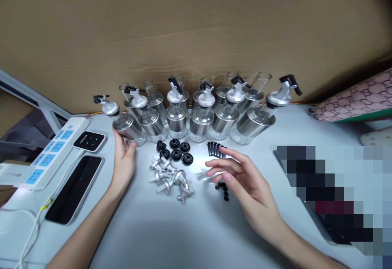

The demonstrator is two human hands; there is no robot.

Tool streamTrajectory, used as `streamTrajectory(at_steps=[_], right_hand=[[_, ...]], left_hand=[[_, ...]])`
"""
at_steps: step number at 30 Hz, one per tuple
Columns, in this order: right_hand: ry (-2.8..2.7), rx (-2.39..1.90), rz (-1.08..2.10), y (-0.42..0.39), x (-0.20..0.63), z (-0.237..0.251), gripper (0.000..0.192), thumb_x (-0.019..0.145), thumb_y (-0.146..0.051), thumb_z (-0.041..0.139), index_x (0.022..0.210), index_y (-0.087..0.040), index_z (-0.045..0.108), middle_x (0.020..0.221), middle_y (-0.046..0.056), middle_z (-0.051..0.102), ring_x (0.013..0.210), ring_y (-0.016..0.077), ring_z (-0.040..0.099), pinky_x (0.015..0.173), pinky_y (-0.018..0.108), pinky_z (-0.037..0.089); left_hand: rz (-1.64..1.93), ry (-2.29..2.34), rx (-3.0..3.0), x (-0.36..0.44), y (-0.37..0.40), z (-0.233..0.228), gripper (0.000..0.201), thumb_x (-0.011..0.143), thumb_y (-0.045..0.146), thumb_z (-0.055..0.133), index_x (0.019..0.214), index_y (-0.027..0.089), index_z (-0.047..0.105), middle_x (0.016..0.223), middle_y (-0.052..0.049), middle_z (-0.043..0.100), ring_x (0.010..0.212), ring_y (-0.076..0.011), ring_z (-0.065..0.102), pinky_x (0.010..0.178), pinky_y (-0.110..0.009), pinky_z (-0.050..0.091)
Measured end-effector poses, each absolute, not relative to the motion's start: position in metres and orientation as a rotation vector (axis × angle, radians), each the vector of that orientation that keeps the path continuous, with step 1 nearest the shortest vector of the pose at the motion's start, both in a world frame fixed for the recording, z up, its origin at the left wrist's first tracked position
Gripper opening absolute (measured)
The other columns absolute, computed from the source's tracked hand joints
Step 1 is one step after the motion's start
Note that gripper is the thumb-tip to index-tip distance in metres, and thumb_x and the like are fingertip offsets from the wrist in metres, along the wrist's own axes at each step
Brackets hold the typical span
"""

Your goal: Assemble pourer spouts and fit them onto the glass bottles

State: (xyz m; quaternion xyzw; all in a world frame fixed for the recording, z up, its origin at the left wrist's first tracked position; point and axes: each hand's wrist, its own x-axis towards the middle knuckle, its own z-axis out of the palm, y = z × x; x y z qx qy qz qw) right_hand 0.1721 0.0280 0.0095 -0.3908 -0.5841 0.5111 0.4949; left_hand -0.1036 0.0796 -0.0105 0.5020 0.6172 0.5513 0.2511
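A brown cardboard sheet (196, 28) fills the whole back of the view and stands behind a white table (171, 228). Along the foot of the cardboard runs a crowd of glass bottles with metal sleeves (202, 118), two ranks deep, the front ones capped with silver pourers and black levers. At the right a blurred-out patch covers part of the table, and a pink patterned cloth (355, 97) lies beyond it. At the left edge lies a white power strip (49, 154) with blue sockets, beside it a black phone (75, 189) lying flat and a small black device (90, 141) with green lights, its cable trailing off the table's near corner.

The left hand (124, 161) is open, fingers spread upward, its fingertips touching the leftmost bottle (127, 126), which leans left; it grips nothing. The right hand (241, 175) hovers open, palm turned inward, fingers loosely spread, holding nothing.

Between the hands lies a heap of silver pourer spouts (171, 179), with a cluster of black round stoppers (177, 150) just behind it. A row of black lever pieces (216, 148) lies just beyond the right hand's fingertips, and a few tiny black rings (224, 191) lie partly hidden under that hand's palm. The bottle rank blocks the way to the cardboard; the loose parts crowd the space between both hands
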Motion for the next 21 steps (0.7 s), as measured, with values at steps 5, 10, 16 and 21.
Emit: streamTrajectory(at_steps=[5, 10, 16, 21], right_hand=[[-1.443, -0.983, 1.220, 0.029, 0.173, 0.007, 0.030, 0.097, -0.031, 0.051, 0.127, -0.034, 0.049, 0.107, 0.004, 0.070, 0.089, 0.0129, 0.069, 0.075, 0.026, 0.057], [-1.471, -1.002, 1.191, 0.029, 0.174, 0.005, 0.031, 0.096, -0.029, 0.052, 0.127, -0.031, 0.048, 0.106, 0.006, 0.070, 0.088, 0.0161, 0.069, 0.073, 0.030, 0.058], [-1.787, -1.127, 0.981, 0.030, 0.174, 0.011, 0.017, 0.092, -0.022, 0.055, 0.108, -0.024, 0.059, 0.095, 0.005, 0.070, 0.074, 0.0140, 0.067, 0.061, 0.024, 0.054], [-2.332, -0.971, 0.691, 0.032, 0.174, 0.011, 0.016, 0.093, -0.022, 0.051, 0.088, -0.018, 0.065, 0.069, 0.003, 0.066, 0.056, 0.0135, 0.060, 0.050, 0.024, 0.046]], left_hand=[[1.364, 1.628, 1.283, -0.102, 0.077, -0.010, 0.090, 0.078, 0.015, 0.059, 0.152, 0.031, 0.011, 0.163, 0.001, 0.003, 0.150, -0.0241, 0.005, 0.121, -0.043, 0.011], [1.365, 1.564, 1.279, -0.108, 0.083, -0.016, 0.095, 0.075, 0.020, 0.065, 0.152, 0.032, 0.010, 0.163, -0.001, 0.004, 0.149, -0.0227, 0.003, 0.121, -0.043, 0.009], [1.368, 1.620, 1.290, -0.104, 0.079, -0.018, 0.098, 0.075, 0.022, 0.065, 0.152, 0.030, 0.004, 0.163, -0.004, -0.001, 0.150, -0.0227, 0.001, 0.121, -0.046, 0.005], [1.615, 1.646, 1.735, -0.091, 0.057, -0.009, 0.076, 0.084, 0.020, 0.060, 0.147, 0.037, 0.022, 0.162, -0.001, 0.006, 0.150, -0.0233, 0.007, 0.120, -0.047, 0.018]])
